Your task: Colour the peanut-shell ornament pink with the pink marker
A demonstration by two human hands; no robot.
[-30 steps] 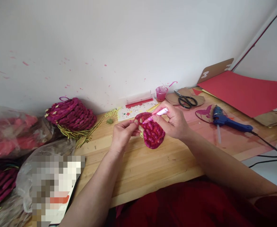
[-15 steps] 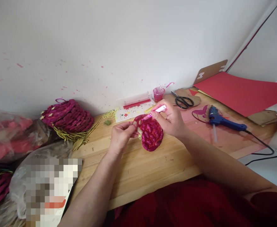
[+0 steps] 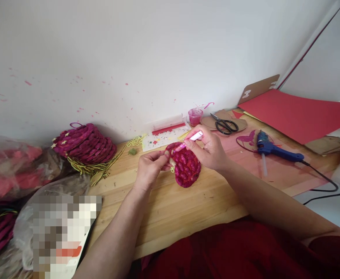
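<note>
A magenta, bumpy, rounded craft piece is held over the wooden table. My left hand pinches its left edge, beside a bit of pale green yarn. In my right hand is a small white and pink tool, like a brush or pen. Its pink tip touches or hovers just over the upper part of the piece; which of the two I cannot tell.
Behind lie a sheet with small stars, a pink cup and black scissors. A blue glue gun and red paper are right. Stacked magenta pieces and plastic bags are left.
The view has shifted very slightly. The tool's tip has moved a little left and down on the piece; both hands keep their hold.
</note>
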